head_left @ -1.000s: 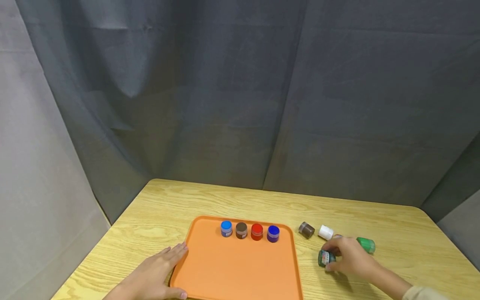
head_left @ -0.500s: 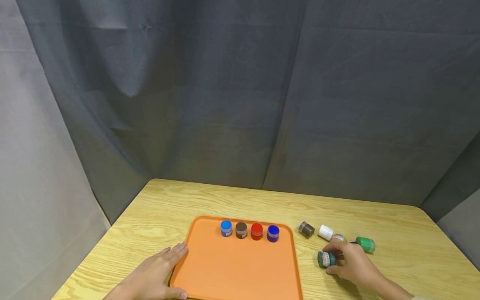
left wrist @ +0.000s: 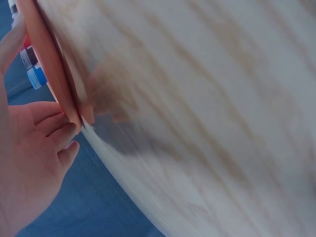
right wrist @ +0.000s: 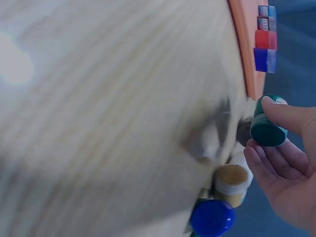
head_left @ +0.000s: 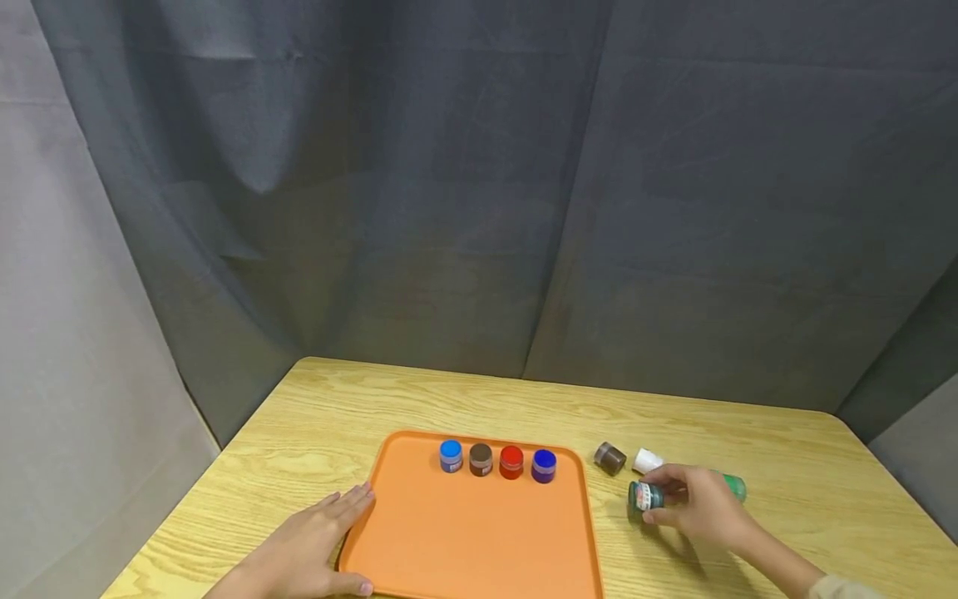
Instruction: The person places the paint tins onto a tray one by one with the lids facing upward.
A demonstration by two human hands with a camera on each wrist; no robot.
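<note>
Wooden table (head_left: pixel 322 433), right hand (head_left: pixel 702 504) pinching dark-green jar (head_left: pixel 644 497), light-green jar (head_left: pixel 737 487) half-hidden, left hand (head_left: pixel 307 545) outstretched

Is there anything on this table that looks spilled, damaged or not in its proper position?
I see no spill or damage. The loose brown jar and white jar, right of the orange tray, lie on their sides, which looks untidy next to the row of four upright jars on it.

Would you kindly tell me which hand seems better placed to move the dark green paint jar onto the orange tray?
Probably the right hand, which holds the dark green paint jar right of the orange tray; the left hand touches the tray's left edge.
</note>
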